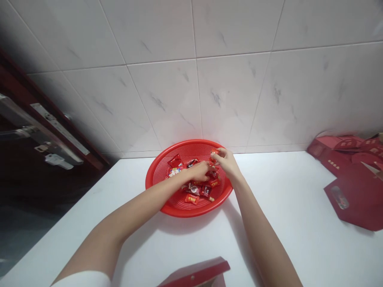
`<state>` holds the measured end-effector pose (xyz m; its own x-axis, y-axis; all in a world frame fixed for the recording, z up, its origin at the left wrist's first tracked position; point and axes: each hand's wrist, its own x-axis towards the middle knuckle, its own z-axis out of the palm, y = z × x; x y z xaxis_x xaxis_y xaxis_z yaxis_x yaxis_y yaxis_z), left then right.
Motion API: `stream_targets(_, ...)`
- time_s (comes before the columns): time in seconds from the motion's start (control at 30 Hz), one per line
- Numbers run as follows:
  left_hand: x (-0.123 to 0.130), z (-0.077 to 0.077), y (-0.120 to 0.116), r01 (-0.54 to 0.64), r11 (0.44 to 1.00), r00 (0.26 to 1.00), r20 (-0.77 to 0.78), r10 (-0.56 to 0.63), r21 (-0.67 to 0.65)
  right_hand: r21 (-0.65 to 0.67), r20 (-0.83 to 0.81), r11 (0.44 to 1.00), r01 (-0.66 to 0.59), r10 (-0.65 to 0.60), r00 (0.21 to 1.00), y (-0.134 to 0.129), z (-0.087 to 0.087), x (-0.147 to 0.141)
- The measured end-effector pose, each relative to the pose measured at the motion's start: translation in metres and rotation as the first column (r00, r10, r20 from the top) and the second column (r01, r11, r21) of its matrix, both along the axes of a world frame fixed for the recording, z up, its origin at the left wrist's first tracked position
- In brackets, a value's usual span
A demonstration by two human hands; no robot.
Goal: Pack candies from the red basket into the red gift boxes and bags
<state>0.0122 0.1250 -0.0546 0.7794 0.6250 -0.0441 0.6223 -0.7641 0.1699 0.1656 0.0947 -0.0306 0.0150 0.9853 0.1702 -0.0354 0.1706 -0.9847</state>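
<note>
A red plastic strainer basket point(161, 207) stands on the white table, holding several small wrapped candies point(192, 198) in red and dark red wrappers. My left hand point(201, 171) reaches down into it from the left, fingers apart and touching the candies near the middle. At the basket's right rim, my right hand point(226, 161) pinches a red wrapped candy point(214, 153) between thumb and fingers. A larger packet with a white and coloured print point(175, 171) lies left of my left hand, partly hidden by the forearm.
Dark red folded cartons point(356, 187) are piled at the table's right. Another red box point(194, 275) stands at the near edge, cut off by the frame. White tiles point(230, 99) rise behind the table point(278, 191). A dark door with a lock and keys point(58, 160) is at the left.
</note>
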Motion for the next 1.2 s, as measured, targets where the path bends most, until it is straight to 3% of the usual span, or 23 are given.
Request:
stream_targets(0.27,0.002,0.014,-0.008,-0.042,0.997,0.997,-0.069,0.038,-0.058,-0.011,-0.010,1.000,-0.012,0.012,1.000,-0.001,0.003,0.000)
stream_targets(0.4,-0.002,0.022,-0.005,-0.136,0.983,0.991,-0.032,0.133,-0.125,0.004,-0.018,1.000,-0.003,0.003,1.000,-0.002,0.003,0.000)
stream_targets(0.57,-0.009,0.034,0.000,-0.243,0.958,0.947,0.176,0.268,-0.153,-0.017,-0.040,1.000,0.004,-0.005,0.999,-0.003,0.003,-0.001)
stream_targets(0.87,-0.023,0.046,0.004,-0.271,0.952,0.746,0.595,0.300,-0.141,-0.011,-0.042,1.000,-0.005,0.005,0.999,-0.004,0.001,-0.002)
stream_targets(1.0,-0.021,0.045,0.002,-0.225,0.950,0.681,0.662,0.313,-0.218,-0.014,-0.010,1.000,-0.013,0.013,1.000,-0.005,0.001,0.000)
stream_targets(1.2,-0.018,0.042,0.000,-0.153,0.941,0.652,0.685,0.325,-0.301,-0.045,-0.016,0.999,-0.006,0.005,1.000,-0.002,0.000,0.001)
